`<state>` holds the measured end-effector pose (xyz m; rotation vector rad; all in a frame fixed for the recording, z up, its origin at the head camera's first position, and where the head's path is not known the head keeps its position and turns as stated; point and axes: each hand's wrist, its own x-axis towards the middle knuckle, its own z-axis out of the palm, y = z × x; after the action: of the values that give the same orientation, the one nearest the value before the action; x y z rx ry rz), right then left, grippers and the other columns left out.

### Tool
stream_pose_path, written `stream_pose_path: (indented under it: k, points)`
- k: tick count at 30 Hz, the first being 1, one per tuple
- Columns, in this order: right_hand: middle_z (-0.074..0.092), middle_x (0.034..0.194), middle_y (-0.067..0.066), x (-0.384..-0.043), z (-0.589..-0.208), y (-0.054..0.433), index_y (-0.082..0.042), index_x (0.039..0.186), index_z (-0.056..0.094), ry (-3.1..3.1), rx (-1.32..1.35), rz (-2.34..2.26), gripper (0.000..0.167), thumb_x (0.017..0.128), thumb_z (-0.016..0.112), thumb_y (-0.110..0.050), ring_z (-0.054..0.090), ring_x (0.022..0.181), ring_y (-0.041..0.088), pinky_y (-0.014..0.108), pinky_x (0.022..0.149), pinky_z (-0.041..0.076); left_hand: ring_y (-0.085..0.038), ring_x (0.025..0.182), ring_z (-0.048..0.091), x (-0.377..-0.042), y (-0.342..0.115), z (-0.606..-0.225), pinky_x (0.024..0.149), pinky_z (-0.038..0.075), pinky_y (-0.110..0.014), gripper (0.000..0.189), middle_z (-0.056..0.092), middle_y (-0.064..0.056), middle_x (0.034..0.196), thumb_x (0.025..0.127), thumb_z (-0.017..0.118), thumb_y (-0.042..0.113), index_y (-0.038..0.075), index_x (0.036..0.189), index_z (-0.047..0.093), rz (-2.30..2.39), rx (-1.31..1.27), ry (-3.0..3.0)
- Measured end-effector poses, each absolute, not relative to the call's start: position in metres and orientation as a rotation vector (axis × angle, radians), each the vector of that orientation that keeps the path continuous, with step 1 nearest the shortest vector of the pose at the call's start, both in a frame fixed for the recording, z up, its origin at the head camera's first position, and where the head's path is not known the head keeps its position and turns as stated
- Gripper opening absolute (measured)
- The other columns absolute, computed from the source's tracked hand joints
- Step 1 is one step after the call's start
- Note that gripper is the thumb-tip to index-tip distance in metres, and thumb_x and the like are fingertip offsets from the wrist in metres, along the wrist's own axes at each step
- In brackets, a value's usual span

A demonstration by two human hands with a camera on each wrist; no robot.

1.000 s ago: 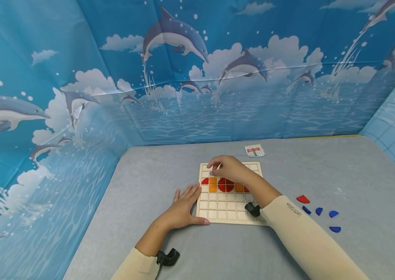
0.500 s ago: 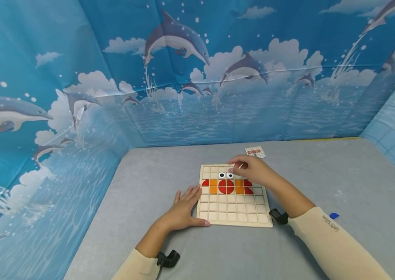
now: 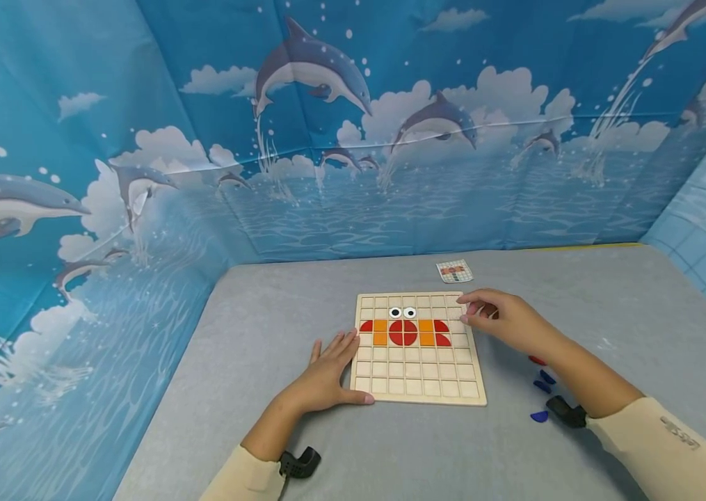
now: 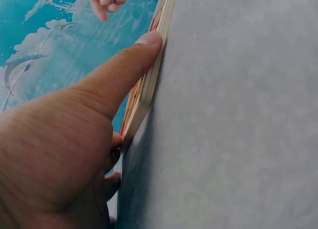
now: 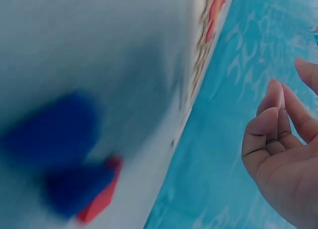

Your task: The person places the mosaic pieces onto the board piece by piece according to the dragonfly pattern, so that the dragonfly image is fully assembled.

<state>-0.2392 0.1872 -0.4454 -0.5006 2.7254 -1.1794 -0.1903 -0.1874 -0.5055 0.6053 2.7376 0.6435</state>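
A square wooden grid board point(image 3: 413, 372) lies on the grey table. Set in its upper rows are two white eye discs point(image 3: 403, 313), a red circle of quarter pieces point(image 3: 398, 337), orange pieces point(image 3: 380, 332) on both sides and red end pieces point(image 3: 442, 339). My left hand point(image 3: 324, 376) rests at the board's near left corner, fingers extended along the left side; its thumb point(image 4: 121, 65) presses the front edge. Past the board's right edge, my right hand point(image 3: 509, 320) is in the air with loosely bent fingers. Nothing shows between its fingertips in the right wrist view.
Several blue pieces point(image 3: 539, 417) and a red piece point(image 3: 537, 360) lie right of the board, partly under the right forearm. A small pattern card point(image 3: 455, 271) lies behind the board. A dolphin-print curtain point(image 3: 353, 202) hangs beyond the table.
My right hand has moved rightward from above the board's upper rows to beyond its right edge, uncovering the two eye discs. The left hand has stayed in place.
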Motion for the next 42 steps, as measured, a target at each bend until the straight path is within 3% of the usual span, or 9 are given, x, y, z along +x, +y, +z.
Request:
stream_pose_path:
  k: [13, 24, 42]
  points:
    - [0.065, 0.116, 0.010, -0.229, -0.453, 0.245, -0.007, 0.128, 0.067, 2.741, -0.546, -1.017, 0.042, 0.093, 0.074, -0.029, 0.059, 0.089, 0.010, 0.025, 0.066, 0.052, -0.023, 0.160, 0.002, -0.190, -0.188, -0.504, 0.125, -0.006, -0.060, 0.119, 0.009, 0.004, 0.172, 0.076, 0.075, 0.071, 0.016, 0.164, 0.015, 0.648, 0.601, 2.740]
    - [0.066, 0.110, 0.005, -0.221, -0.464, 0.282, -0.008, 0.123, 0.068, 2.617, -0.541, -0.927, 0.039, 0.090, 0.077, -0.027, 0.054, 0.081, 0.001, 0.022, 0.069, 0.048, -0.021, 0.160, 0.002, -0.191, -0.188, -0.507, 0.125, -0.006, -0.060, 0.119, 0.008, 0.005, 0.172, 0.076, 0.073, 0.072, 0.018, 0.164, 0.014, 0.635, 0.609, 2.743]
    - [0.062, 0.099, -0.002, -0.214, -0.477, 0.299, -0.012, 0.111, 0.070, 2.619, -0.586, -0.874, 0.024, 0.087, 0.076, -0.015, 0.048, 0.075, 0.000, 0.021, 0.065, 0.046, -0.022, 0.160, 0.002, -0.190, -0.187, -0.504, 0.125, -0.006, -0.061, 0.119, 0.008, 0.004, 0.172, 0.077, 0.074, 0.071, 0.017, 0.164, 0.014, 0.644, 0.607, 2.730]
